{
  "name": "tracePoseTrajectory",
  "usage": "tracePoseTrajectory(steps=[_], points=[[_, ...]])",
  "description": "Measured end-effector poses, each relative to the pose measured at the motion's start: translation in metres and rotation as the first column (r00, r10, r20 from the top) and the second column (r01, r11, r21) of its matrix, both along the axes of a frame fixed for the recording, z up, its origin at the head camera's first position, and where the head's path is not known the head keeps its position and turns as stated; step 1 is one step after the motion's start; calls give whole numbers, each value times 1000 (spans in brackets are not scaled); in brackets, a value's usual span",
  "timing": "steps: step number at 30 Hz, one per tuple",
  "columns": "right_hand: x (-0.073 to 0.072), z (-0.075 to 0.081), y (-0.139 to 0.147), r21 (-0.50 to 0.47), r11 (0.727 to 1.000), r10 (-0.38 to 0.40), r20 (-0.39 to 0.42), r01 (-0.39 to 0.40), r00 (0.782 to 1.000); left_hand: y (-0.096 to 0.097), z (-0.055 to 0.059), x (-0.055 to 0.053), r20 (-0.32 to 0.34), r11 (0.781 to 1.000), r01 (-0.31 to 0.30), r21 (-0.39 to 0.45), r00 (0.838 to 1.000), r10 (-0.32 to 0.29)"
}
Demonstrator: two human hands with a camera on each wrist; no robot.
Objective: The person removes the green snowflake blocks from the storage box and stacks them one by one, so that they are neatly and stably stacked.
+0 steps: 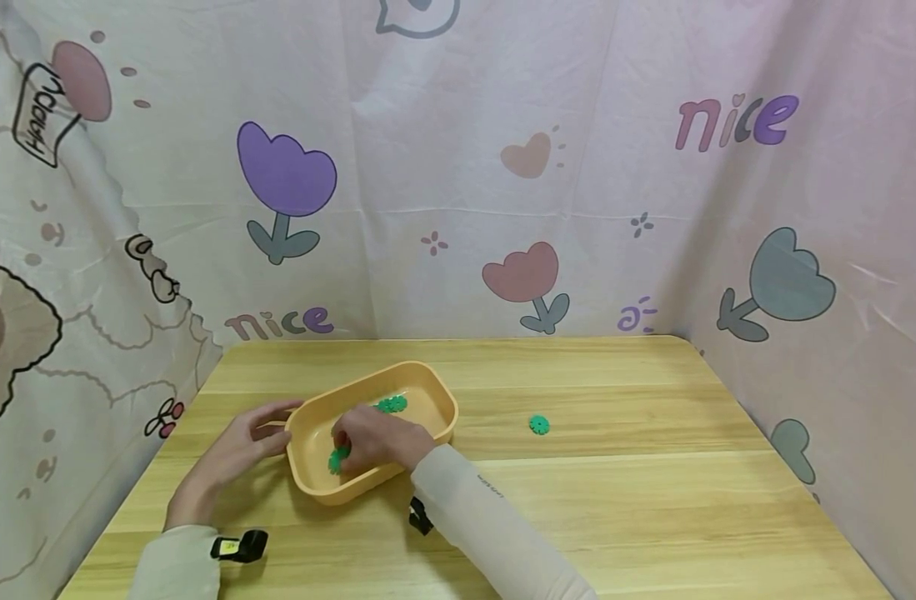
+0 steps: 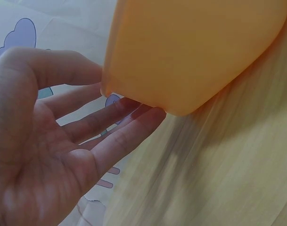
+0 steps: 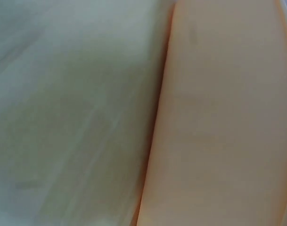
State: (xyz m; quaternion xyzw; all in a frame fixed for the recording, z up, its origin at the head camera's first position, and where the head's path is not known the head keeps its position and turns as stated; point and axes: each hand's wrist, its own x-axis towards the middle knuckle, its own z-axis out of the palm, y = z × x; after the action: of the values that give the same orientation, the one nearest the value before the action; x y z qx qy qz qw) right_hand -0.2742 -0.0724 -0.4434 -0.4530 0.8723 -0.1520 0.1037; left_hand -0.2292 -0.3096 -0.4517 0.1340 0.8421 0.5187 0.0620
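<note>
A yellow-orange plastic basin (image 1: 315, 492) with rounded corners stands on the wooden table. My left hand (image 1: 236, 446) is at its left end; in the left wrist view, its fairly straight fingers (image 2: 129, 136) touch the end wall and rim. My right hand (image 1: 371, 437) reaches inside the basin with curled fingers, pinching a green notched plastic disc (image 1: 336, 461) near the near-left wall. Its fingertips are partly hidden. Several more green discs (image 1: 393, 404) lie together on the basin floor beyond that hand. In the right wrist view only the basin's outer wall (image 3: 218, 113) shows, without the hand.
One more green notched disc (image 1: 539, 425) lies on the table (image 1: 615, 500) to the right of the basin. A printed cloth curtain (image 1: 442, 167) hangs behind the table and along both sides. Each wrist wears a small black camera (image 1: 240, 547).
</note>
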Motion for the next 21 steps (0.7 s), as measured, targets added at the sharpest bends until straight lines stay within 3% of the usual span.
tracePoseTrajectory(steps=[9, 21], points=[[-7, 5, 16, -91, 995, -42, 25, 44, 999, 1, 2, 1, -12, 999, 27, 29, 1000, -27], [-14, 25, 46, -230, 973, -3, -2, 2, 1000, 1, 3, 2, -4, 1000, 5, 2, 1000, -5]])
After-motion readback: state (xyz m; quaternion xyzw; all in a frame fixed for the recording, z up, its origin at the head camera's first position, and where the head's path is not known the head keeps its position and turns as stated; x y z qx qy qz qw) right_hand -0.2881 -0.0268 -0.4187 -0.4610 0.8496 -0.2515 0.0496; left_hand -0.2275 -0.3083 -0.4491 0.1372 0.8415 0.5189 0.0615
